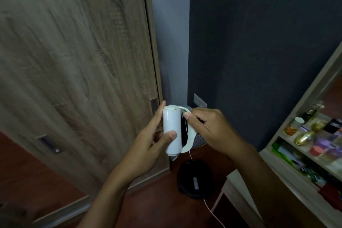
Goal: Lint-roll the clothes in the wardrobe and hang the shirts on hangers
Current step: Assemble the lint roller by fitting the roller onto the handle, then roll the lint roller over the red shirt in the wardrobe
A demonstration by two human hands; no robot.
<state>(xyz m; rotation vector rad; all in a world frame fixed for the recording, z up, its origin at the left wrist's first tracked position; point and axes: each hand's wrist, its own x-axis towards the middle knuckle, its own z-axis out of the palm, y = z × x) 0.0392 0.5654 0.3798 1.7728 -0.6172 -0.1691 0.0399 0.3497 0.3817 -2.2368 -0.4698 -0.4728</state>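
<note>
Fingers of left hand [148,146] and right hand [212,129] grip lint roller [172,131], handle mostly hidden.

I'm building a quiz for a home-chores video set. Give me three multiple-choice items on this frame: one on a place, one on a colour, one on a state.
1. Where is the round black device?
A. On the floor below the hands
B. On the shelf
C. Inside the wardrobe

2. What colour is the lint roller?
A. Red
B. White
C. Green

3. In what state is the wardrobe door?
A. Wide open
B. Taken off
C. Shut

Answers:
1 A: it lies on the red-brown floor, between the wardrobe and the shelf unit.
2 B: its roll and curved handle are white.
3 C: the wood panel covers the front and no clothes show, while the left hand and right hand hold the roller.
</note>
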